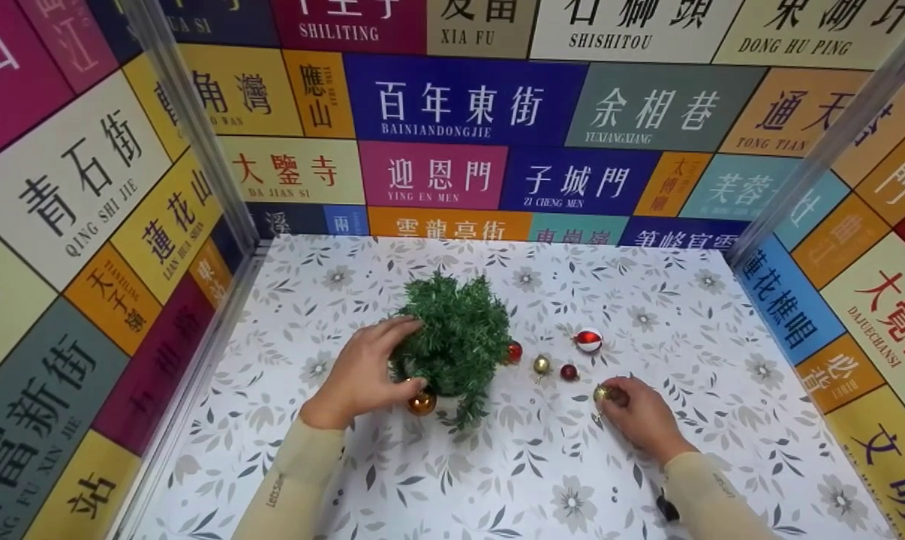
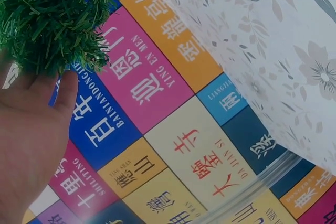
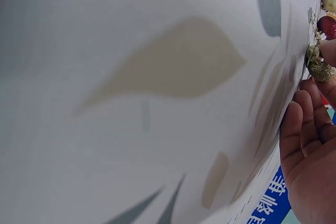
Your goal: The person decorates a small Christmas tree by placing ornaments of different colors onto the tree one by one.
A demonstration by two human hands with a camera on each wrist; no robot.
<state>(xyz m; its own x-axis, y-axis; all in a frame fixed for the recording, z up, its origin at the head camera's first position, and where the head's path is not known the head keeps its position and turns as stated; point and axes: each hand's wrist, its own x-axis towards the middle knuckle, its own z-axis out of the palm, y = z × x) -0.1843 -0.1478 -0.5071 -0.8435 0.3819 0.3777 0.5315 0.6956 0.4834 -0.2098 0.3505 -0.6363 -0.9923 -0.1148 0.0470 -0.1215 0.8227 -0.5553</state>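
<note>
A small artificial Christmas tree with green tinsel-like needles stands mid-table, leaning over to the right. My left hand grips its left side, fingers behind and thumb in front; in the left wrist view the fingertips of that hand go into the needles. A shiny copper bauble hangs low on the tree, just under the thumb. Right of the tree, my right hand pinches a gold glitter bauble between thumb and forefinger, close to the tabletop. The other fingers rest along the table.
Between tree and right hand lie a gold bauble, a dark red bauble and a red-and-white bauble. A red bauble sits against the tree's right edge. Sign-printed walls enclose the floral-patterned table at back and sides.
</note>
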